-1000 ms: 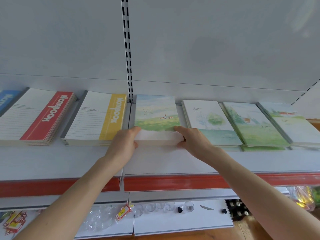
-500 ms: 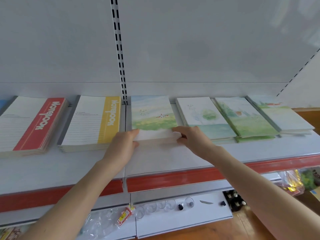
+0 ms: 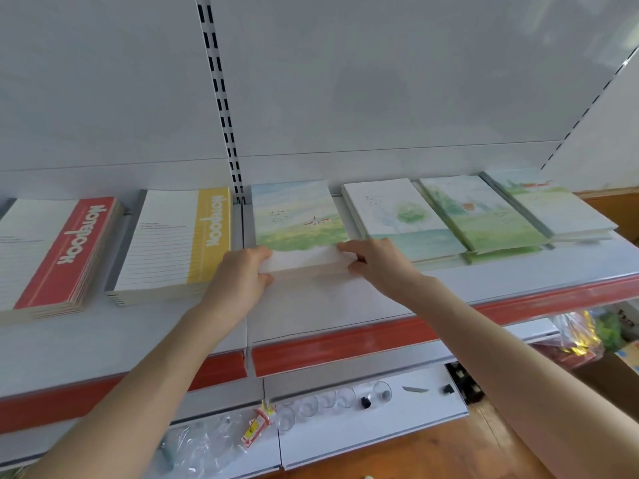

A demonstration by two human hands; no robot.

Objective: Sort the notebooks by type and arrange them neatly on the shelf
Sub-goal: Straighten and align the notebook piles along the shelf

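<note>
Head view: left hand (image 3: pixel 238 281), right hand (image 3: pixel 377 267) grip landscape stack (image 3: pixel 294 216); yellow cover (image 3: pixel 207 236) reads NOTEBOOK.

The head view has swung right and tilted; shelf (image 3: pixel 345 305) and notebook stack (image 3: pixel 297 219) now slope up rightward.

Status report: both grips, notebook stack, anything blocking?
Left grip, right grip pinch near corners of watercolour-meadow paper notebook stack. Stack flat on white metal shelf. Yellow-banded notebook stack close left, tree-cover stack close right.
</note>
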